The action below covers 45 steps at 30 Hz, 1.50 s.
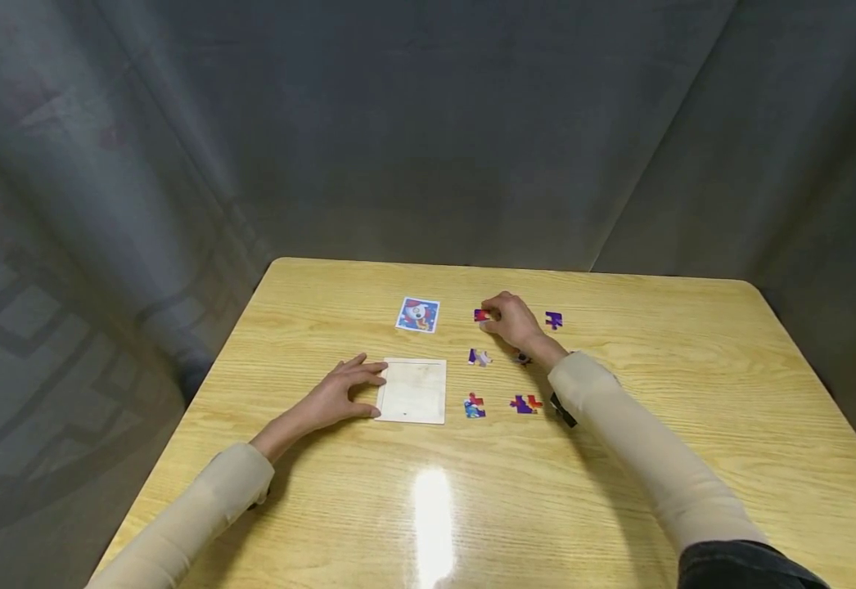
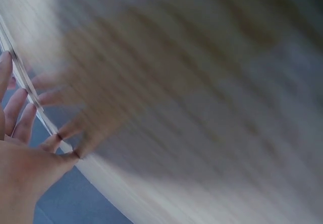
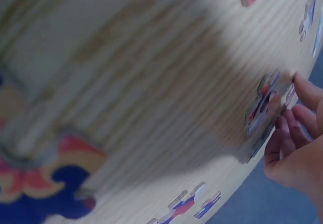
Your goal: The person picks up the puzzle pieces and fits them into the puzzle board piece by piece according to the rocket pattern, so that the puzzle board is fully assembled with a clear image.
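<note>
My left hand point(image 1: 335, 398) rests at the left edge of a square pale wooden tray point(image 1: 415, 360), fingers spread and fairly straight, fingertips and thumb touching the rim. In the left wrist view the left fingers point(image 2: 15, 115) lie along that thin edge. Toward the back of the table, my right hand point(image 1: 514, 321) pinches a red and purple jigsaw piece point(image 1: 482, 315) between thumb and fingers; the hand partly covers it. Beside the tray lie a white and purple piece point(image 1: 479, 357), a blue and red piece point(image 1: 475, 406) and a purple and orange piece point(image 1: 524, 404).
A square picture card point(image 1: 418, 314) lies behind the tray. One purple piece point(image 1: 554, 320) sits right of my right hand, and a dark piece point(image 1: 522, 358) shows under the wrist. My right sleeve point(image 1: 642, 442) hides some tabletop. Grey curtain point(image 1: 435, 147) hangs behind the wooden table point(image 1: 340, 507).
</note>
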{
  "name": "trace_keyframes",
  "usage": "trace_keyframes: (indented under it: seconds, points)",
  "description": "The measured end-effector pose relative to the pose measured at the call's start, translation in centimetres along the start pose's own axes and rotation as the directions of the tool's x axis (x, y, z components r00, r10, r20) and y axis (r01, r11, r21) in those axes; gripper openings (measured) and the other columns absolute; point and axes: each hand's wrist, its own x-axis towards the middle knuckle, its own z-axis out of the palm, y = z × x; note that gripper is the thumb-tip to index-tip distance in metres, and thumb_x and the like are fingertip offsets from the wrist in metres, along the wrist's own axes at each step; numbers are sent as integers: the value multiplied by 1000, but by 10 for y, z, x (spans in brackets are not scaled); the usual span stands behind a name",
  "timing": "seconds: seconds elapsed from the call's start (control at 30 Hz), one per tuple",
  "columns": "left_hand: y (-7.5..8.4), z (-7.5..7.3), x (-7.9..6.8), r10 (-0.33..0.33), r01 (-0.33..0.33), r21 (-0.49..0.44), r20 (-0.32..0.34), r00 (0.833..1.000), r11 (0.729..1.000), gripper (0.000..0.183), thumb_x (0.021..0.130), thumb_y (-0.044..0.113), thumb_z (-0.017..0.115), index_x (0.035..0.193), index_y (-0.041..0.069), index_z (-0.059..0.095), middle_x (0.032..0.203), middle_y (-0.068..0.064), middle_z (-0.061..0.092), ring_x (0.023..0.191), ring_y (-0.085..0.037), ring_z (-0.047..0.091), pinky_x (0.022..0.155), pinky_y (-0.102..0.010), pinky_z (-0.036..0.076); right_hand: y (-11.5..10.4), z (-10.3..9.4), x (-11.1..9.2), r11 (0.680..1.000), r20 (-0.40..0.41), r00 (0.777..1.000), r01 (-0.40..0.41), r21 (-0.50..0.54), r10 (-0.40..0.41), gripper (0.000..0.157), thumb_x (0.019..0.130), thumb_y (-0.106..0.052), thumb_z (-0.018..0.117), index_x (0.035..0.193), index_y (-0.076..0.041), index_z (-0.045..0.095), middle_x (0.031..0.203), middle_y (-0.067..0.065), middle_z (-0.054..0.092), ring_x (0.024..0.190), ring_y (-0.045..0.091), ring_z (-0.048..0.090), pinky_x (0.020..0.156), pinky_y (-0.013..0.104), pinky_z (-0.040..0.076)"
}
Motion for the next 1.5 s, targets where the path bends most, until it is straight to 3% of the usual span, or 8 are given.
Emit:
trace_keyframes:
  seconds: [0.37, 0.57, 0.87, 1.23, 1.5]
  points:
    - [1, -1, -3, 4, -4, 6, -3, 1000, 1000, 50, 78, 27, 80, 122, 7, 65, 146, -6, 47, 143, -39, 21, 111, -66, 11, -6, 2, -3, 989, -4, 997, 74, -125, -75, 36, 92, -16, 67, 123, 2, 63, 117, 19, 58, 108, 34, 51, 93, 48, 43]
    - [0, 1, -3, 3, -3, 4, -1, 1000, 1000, 50, 78, 28, 79, 122, 7, 65, 146, -6, 47, 143, -39, 21, 111, -66, 11, -2, 5, -3, 987, -13, 995, 99, -123, -101, 35, 92, -15, 66, 123, 2, 63, 116, 19, 57, 107, 35, 50, 91, 49, 43]
    - [-1, 2, -2, 2, -2, 9, 1, 1000, 1000, 50, 79, 28, 79, 122, 7, 65, 146, -6, 46, 143, -38, 21, 111, -66, 10, 3, 7, -4, 962, -53, 972, 219, -165, -230, 28, 92, -15, 66, 115, 2, 66, 109, 18, 59, 100, 34, 50, 84, 50, 42]
    - [-3, 2, -1, 4, -4, 14, -1, 1000, 1000, 50, 78, 29, 79, 121, 7, 65, 146, -7, 47, 142, -39, 22, 110, -67, 10, 4, 8, -1, 960, -23, 979, 196, -200, -204, 31, 92, -15, 66, 119, 0, 64, 112, 19, 60, 105, 36, 51, 89, 53, 42]
    - [-3, 3, 0, -2, 2, 10, 5, 1000, 1000, 50, 78, 29, 79, 121, 7, 66, 146, -7, 47, 143, -39, 22, 111, -66, 10, 6, 8, 0, 974, -25, 979, 197, -114, -201, 32, 92, -13, 66, 119, 4, 64, 110, 20, 60, 101, 34, 53, 89, 50, 44]
